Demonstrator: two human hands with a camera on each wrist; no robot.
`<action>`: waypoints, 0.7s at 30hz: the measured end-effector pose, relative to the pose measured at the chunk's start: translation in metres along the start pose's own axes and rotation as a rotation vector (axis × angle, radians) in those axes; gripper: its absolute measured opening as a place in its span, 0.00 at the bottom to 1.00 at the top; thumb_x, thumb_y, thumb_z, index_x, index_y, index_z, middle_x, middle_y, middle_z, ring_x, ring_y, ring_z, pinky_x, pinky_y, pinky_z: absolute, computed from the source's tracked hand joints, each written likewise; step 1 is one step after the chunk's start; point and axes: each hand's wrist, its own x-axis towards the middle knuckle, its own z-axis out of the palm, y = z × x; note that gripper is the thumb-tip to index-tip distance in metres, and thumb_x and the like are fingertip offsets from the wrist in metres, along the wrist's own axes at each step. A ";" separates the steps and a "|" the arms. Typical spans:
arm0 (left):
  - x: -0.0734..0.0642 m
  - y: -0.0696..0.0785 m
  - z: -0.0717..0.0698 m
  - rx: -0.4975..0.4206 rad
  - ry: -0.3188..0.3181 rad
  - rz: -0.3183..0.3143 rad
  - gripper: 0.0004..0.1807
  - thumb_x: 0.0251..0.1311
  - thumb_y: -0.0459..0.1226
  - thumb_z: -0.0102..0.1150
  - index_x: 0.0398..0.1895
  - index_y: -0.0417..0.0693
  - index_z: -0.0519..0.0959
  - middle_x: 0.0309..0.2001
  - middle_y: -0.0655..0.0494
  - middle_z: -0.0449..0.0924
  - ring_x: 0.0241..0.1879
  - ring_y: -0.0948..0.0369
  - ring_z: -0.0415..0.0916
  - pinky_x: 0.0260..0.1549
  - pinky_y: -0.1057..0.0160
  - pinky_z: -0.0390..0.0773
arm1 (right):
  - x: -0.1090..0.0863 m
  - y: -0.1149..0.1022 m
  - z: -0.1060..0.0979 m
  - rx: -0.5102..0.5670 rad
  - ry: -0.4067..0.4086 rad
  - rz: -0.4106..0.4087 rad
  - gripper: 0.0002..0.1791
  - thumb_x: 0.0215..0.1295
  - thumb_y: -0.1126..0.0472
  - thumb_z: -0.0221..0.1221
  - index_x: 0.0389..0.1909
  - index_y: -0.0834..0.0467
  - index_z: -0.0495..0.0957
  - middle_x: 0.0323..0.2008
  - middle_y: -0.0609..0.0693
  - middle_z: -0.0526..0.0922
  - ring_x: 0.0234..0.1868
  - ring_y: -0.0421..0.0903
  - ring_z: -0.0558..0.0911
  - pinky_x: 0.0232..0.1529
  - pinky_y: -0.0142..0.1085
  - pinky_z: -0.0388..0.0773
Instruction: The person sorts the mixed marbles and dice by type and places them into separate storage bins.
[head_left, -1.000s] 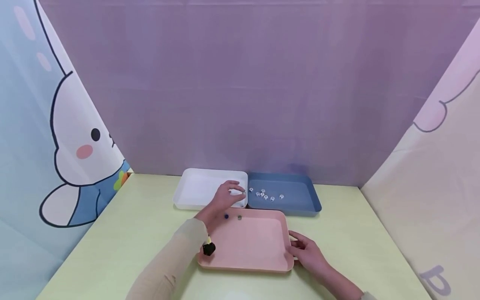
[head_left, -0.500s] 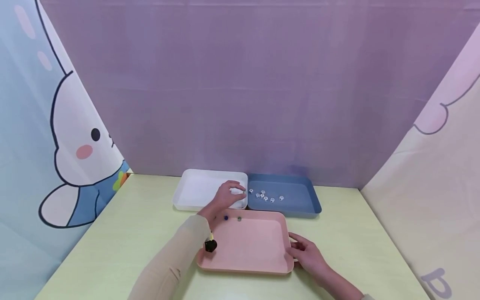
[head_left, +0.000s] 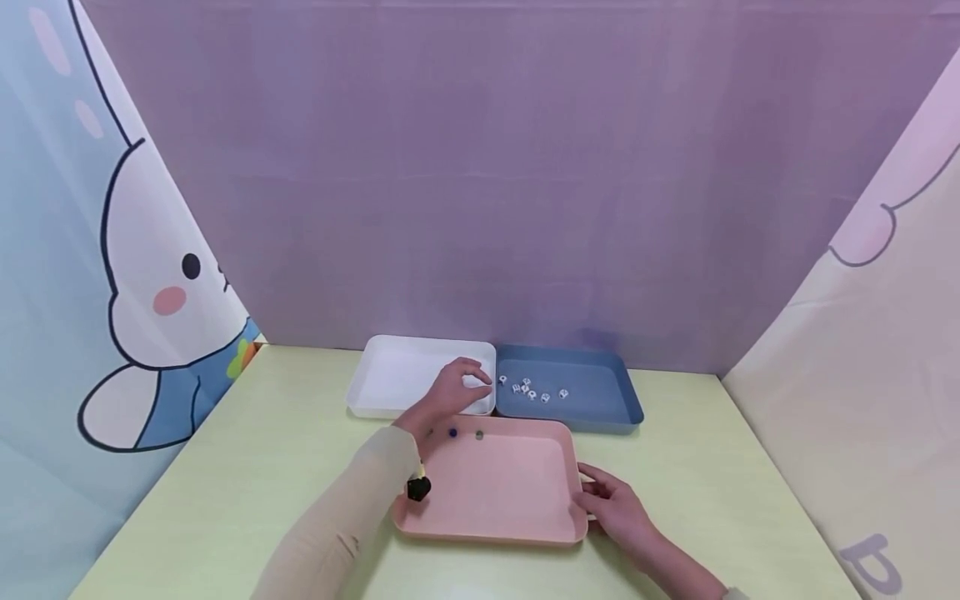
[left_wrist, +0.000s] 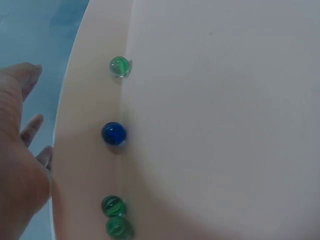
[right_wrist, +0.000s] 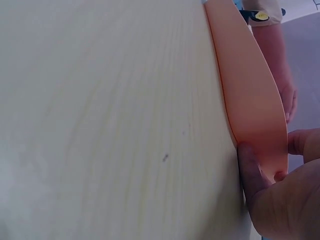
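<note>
My left hand (head_left: 450,390) is held over the right end of the white tray (head_left: 397,379), thumb and index finger slightly apart near the wall it shares with the blue tray (head_left: 600,387); nothing shows between them. At the right of the pink tray (head_left: 517,492), my right hand (head_left: 611,504) grips the side wall, as the right wrist view also shows. Along the pink tray's far wall lie a clear green marble (left_wrist: 119,66), a blue marble (left_wrist: 114,134) and two touching darker green marbles (left_wrist: 114,206).
Several white dice (head_left: 531,392) with dark markings lie in the left half of the blue tray. The three trays stand close together on a pale yellow-green table (head_left: 697,467). Behind rises a purple cloth (head_left: 480,183), with printed cloths on both sides.
A small greenish thing between my left thumb and index finger in the earlier frames no longer shows there. Both hands otherwise stay nearly in place, the right one still on the pink tray.
</note>
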 end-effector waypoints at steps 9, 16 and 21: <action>-0.008 0.018 -0.018 0.227 -0.217 0.058 0.02 0.58 0.39 0.66 0.32 0.55 0.87 0.60 0.49 0.72 0.63 0.52 0.64 0.62 0.52 0.64 | 0.002 0.000 -0.002 0.006 -0.014 -0.003 0.29 0.62 0.69 0.61 0.65 0.64 0.69 0.42 0.58 0.79 0.35 0.51 0.81 0.31 0.44 0.82; -0.009 0.039 -0.027 0.579 -0.339 0.201 0.04 0.55 0.41 0.65 0.32 0.62 0.87 0.57 0.55 0.74 0.62 0.51 0.62 0.61 0.53 0.65 | 0.006 0.000 -0.006 -0.007 0.006 -0.001 0.28 0.63 0.68 0.61 0.65 0.63 0.70 0.42 0.58 0.79 0.34 0.50 0.81 0.30 0.43 0.82; -0.008 0.052 -0.027 0.745 -0.390 0.285 0.04 0.57 0.43 0.65 0.34 0.65 0.87 0.57 0.55 0.73 0.62 0.51 0.62 0.60 0.53 0.66 | 0.008 0.002 -0.009 -0.015 0.012 0.011 0.28 0.63 0.68 0.61 0.65 0.63 0.70 0.42 0.58 0.79 0.34 0.50 0.81 0.31 0.44 0.82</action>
